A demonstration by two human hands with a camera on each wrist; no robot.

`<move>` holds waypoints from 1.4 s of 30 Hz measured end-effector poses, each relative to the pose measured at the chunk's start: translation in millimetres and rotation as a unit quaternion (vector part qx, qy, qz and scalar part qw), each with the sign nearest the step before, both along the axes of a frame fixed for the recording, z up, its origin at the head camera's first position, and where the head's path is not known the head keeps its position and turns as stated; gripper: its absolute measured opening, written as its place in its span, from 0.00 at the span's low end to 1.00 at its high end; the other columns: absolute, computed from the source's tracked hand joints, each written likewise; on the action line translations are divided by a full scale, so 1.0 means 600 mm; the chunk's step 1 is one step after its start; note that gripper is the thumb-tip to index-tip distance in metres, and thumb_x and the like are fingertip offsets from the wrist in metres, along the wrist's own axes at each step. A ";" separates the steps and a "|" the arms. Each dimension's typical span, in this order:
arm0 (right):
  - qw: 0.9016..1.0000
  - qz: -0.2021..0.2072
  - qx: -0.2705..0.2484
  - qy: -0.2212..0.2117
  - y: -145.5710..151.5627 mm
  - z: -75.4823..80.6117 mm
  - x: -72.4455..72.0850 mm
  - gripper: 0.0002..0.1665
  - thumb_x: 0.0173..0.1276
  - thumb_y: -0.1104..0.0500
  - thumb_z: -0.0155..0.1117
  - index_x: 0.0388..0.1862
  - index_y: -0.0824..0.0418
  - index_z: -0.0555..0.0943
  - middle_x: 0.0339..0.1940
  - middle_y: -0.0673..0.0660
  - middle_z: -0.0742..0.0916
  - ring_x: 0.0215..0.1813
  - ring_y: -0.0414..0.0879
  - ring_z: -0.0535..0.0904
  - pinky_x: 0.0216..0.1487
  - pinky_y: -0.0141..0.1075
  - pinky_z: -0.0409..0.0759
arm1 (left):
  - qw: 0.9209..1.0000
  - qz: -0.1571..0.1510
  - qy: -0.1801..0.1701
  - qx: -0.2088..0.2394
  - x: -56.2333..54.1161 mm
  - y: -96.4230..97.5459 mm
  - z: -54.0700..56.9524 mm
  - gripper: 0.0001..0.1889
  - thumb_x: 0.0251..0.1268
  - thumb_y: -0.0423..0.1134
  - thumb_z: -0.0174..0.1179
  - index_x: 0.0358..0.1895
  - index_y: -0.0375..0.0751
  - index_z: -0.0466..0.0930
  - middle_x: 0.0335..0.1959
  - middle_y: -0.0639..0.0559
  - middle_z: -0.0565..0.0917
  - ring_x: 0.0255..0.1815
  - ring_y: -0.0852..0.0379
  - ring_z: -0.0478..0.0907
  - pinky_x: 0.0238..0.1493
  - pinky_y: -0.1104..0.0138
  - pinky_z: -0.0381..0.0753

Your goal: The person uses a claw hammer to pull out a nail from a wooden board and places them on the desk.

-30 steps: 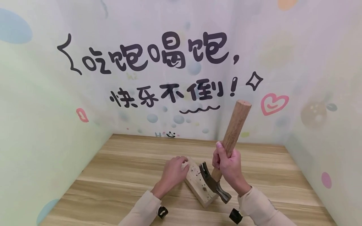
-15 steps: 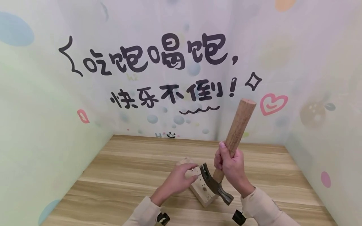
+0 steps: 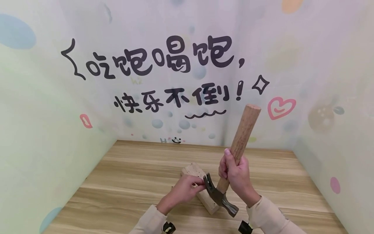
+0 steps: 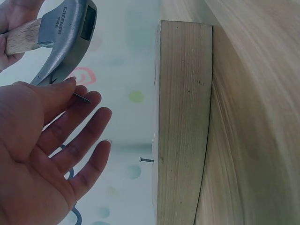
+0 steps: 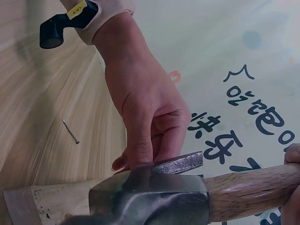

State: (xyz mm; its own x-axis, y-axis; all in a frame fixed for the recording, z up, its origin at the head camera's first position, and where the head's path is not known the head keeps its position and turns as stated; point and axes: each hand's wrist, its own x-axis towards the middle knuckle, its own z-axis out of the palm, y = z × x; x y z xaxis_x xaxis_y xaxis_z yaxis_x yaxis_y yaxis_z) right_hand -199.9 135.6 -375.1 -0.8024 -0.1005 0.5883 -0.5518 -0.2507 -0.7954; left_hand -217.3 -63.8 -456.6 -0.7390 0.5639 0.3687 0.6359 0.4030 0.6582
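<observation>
My right hand (image 3: pixel 238 172) grips a claw hammer (image 3: pixel 248 122) by its wooden handle, the metal head down and the handle's end up. The claw points at my left hand (image 3: pixel 184 190), whose thumb and index finger pinch a thin nail (image 4: pixel 82 98) right beside the claw; whether it still sits in the claw's slot I cannot tell. The other left fingers are spread. Below lies a wooden block (image 3: pixel 193 169) with small holes, partly covered by the left hand and hammer. A second nail (image 4: pixel 146 160) sticks out of the block's face.
A bent loose nail (image 5: pixel 71 132) lies on the wood-grain table (image 3: pixel 131 175) beside the block. Pale printed walls (image 3: pixel 175 19) enclose the table at the back and both sides. Black wrist cameras (image 3: pixel 244 227) sit at the sleeves.
The left hand has come off the block's far end, moved right and nearer to the hammer's claw, and taken the nail there between finger and thumb. The hammer has shifted only slightly.
</observation>
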 end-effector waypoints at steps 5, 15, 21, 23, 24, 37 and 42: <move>1.000 0.002 0.006 -0.010 -0.004 -0.006 0.001 0.23 0.82 0.58 0.43 0.23 0.67 0.64 0.13 0.57 0.68 0.11 0.47 0.63 0.10 0.38 0.65 | 0.999 0.021 -0.008 0.027 0.000 -0.004 -0.004 0.06 0.67 0.35 0.63 0.40 0.42 0.89 0.37 0.50 0.90 0.35 0.68 0.82 0.38 0.74 0.81; 1.000 -0.004 0.003 -0.014 -0.009 -0.017 0.003 0.23 0.82 0.60 0.44 0.25 0.70 0.63 0.13 0.59 0.68 0.10 0.47 0.62 0.09 0.38 0.64 | 0.989 0.129 -0.057 0.043 -0.014 -0.038 -0.008 0.10 0.69 0.36 0.62 0.47 0.35 0.85 0.33 0.50 0.88 0.31 0.55 0.83 0.31 0.72 0.79; 1.000 -0.001 -0.002 -0.013 -0.011 -0.022 0.000 0.23 0.82 0.61 0.45 0.24 0.71 0.63 0.13 0.60 0.67 0.09 0.48 0.62 0.08 0.38 0.64 | 0.983 0.158 -0.086 0.037 -0.023 -0.075 -0.019 0.10 0.69 0.36 0.61 0.47 0.34 0.84 0.34 0.44 0.88 0.31 0.52 0.85 0.31 0.71 0.79; 1.000 -0.001 -0.001 -0.015 -0.011 -0.025 -0.002 0.22 0.82 0.61 0.45 0.25 0.71 0.63 0.13 0.60 0.67 0.09 0.48 0.62 0.08 0.39 0.64 | 0.980 0.181 -0.085 0.022 -0.026 -0.091 -0.026 0.10 0.70 0.37 0.61 0.47 0.34 0.85 0.35 0.45 0.88 0.30 0.56 0.84 0.31 0.70 0.80; 1.000 -0.001 0.000 -0.015 -0.011 -0.026 -0.002 0.22 0.81 0.61 0.45 0.25 0.71 0.63 0.13 0.60 0.68 0.09 0.48 0.62 0.08 0.38 0.64 | 0.976 0.201 -0.081 0.006 -0.025 -0.099 -0.028 0.11 0.70 0.38 0.61 0.47 0.35 0.85 0.35 0.45 0.89 0.31 0.56 0.84 0.32 0.69 0.80; 1.000 0.001 0.017 -0.003 -0.014 -0.039 -0.007 0.19 0.81 0.63 0.45 0.27 0.71 0.64 0.12 0.60 0.69 0.09 0.49 0.63 0.09 0.38 0.66 | 0.930 0.326 -0.089 -0.145 -0.015 -0.152 -0.038 0.04 0.56 0.34 0.70 0.25 0.44 0.87 0.24 0.57 0.83 0.24 0.62 0.73 0.25 0.66 0.72; 1.000 -0.003 0.023 -0.009 -0.014 -0.042 -0.008 0.18 0.81 0.63 0.45 0.28 0.72 0.65 0.12 0.60 0.69 0.10 0.49 0.64 0.09 0.38 0.66 | 0.921 0.339 -0.101 -0.165 -0.018 -0.155 -0.044 0.09 0.55 0.34 0.71 0.20 0.45 0.83 0.21 0.58 0.79 0.22 0.61 0.71 0.22 0.67 0.69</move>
